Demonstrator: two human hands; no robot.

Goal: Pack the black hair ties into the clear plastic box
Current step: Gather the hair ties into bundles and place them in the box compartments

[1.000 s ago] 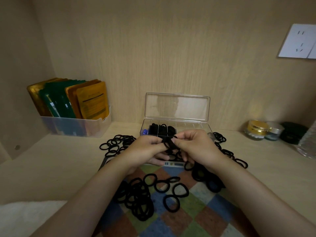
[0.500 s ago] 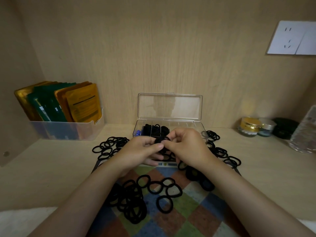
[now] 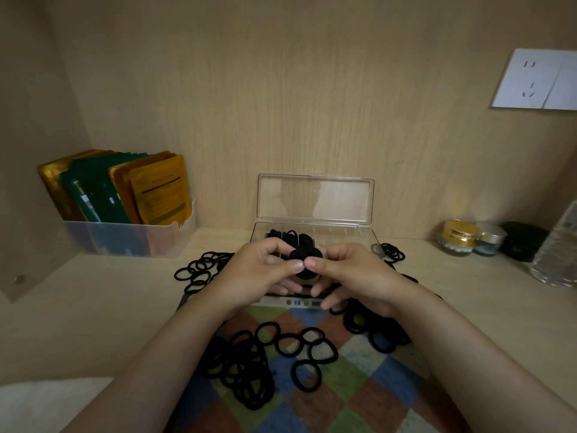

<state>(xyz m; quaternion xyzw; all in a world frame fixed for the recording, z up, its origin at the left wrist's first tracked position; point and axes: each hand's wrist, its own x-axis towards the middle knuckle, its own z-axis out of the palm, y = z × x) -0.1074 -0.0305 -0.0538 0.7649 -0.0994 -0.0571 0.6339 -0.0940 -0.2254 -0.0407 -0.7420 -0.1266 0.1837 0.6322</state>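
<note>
My left hand (image 3: 259, 273) and my right hand (image 3: 349, 275) meet in front of the clear plastic box (image 3: 352, 237), together pinching a small bundle of black hair ties (image 3: 304, 255) between thumbs and fingers. The box stands open with its lid (image 3: 315, 198) upright; black ties fill its left compartments (image 3: 288, 237). Loose black hair ties lie in heaps on the checked cloth: a pile at the front left (image 3: 246, 370), several single rings (image 3: 315, 348), another heap under my right wrist (image 3: 374, 329), and more to the left (image 3: 199, 270) and right (image 3: 392, 253) of the box.
A translucent bin (image 3: 131, 240) with gold and green sachets stands at the back left. Small jars (image 3: 459, 237), a dark case (image 3: 523, 242) and a clear bottle (image 3: 559, 251) line the right. The wooden back wall holds a white socket (image 3: 537, 79).
Both hands have kept working the ties between them; the loose ring seen earlier is now squeezed into a compact bundle, held slightly higher before the box. The camera shifted a little.
</note>
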